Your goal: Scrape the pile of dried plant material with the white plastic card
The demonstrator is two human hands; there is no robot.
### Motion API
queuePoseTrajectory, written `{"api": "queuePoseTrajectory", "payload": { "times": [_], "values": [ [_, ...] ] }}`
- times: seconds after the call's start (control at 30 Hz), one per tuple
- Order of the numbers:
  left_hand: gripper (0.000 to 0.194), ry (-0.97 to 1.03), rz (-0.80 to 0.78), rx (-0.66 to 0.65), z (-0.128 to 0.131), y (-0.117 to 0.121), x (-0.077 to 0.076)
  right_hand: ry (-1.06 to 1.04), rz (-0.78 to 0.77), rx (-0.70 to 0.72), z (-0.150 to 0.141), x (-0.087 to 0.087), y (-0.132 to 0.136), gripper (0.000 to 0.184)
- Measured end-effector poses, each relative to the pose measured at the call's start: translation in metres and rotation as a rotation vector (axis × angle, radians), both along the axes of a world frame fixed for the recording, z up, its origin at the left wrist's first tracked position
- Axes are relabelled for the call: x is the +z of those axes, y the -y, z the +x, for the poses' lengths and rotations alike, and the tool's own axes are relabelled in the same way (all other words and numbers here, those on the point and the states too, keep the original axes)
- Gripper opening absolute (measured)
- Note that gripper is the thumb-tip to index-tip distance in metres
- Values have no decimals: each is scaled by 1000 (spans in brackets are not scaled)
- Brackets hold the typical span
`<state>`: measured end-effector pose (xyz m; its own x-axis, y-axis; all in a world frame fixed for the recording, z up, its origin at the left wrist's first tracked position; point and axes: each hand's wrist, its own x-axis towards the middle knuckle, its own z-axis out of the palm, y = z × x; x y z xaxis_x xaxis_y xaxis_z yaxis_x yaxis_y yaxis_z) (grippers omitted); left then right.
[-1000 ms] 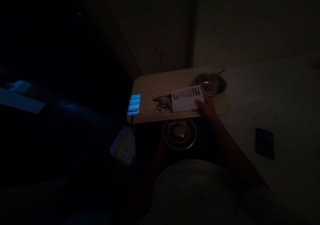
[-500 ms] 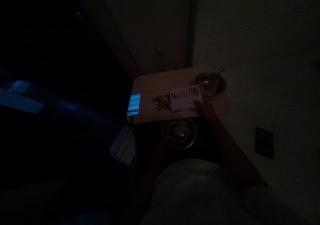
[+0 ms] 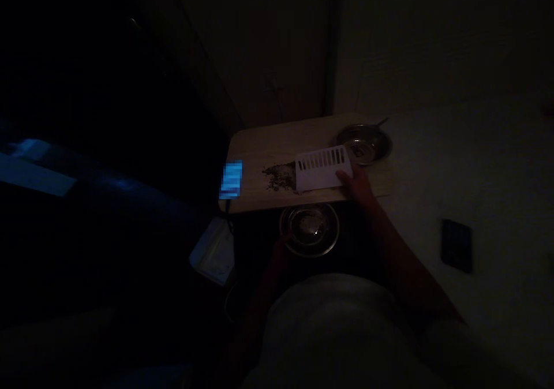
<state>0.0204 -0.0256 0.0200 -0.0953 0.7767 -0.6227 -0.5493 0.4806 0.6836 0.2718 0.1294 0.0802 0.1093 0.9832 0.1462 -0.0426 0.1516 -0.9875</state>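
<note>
The scene is very dark. My right hand (image 3: pixel 358 184) is closed on the right end of a flat white slotted plastic plate (image 3: pixel 322 178), thumb on top. A row of slots runs along its far side. The plate lies low over the wooden tabletop (image 3: pixel 268 138), its left edge against a scatter of dark crumbs (image 3: pixel 280 176). Below the near table edge, a round metal bowl (image 3: pixel 309 250) sits with some pale bits inside. My left hand (image 3: pixel 282 247) grips the bowl's left rim; most of its fingers are lost in shadow.
A second metal bowl (image 3: pixel 381 146) with a utensil handle over its rim stands at the table's back right. A lit screen (image 3: pixel 231 179) is at the left end. A pale packet-like object (image 3: pixel 215 253) lies below left. A dark flat object (image 3: pixel 457 246) rests at right.
The white plate has shifted very slightly to the right with my right hand. The bowl at my left hand stays almost in place.
</note>
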Motion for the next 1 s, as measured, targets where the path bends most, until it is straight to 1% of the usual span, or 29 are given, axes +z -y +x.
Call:
{"api": "queuePoseTrajectory", "payload": {
  "times": [0.1,0.23,0.37,0.5,0.63,0.8,1.0],
  "values": [
    [34,0,3,1,5,-2,0,-16,-16,4,0,-1,0,44],
    [35,-7,3,6,8,-6,-5,-59,-31,17,0,-3,0,42],
    [34,-22,0,15,5,-6,-11,-86,-40,36,1,-3,0,45],
    [31,-48,-4,34,1,-3,-19,-49,-47,38,1,-1,1,42],
    [27,-41,2,24,-4,0,-26,-29,-45,23,3,-2,0,44],
    [31,15,79,15,-9,1,-29,-38,-44,19,3,-3,-1,44],
    [30,-10,38,35,-3,-2,-32,-97,-66,67,3,-2,1,44]
  ]
}}
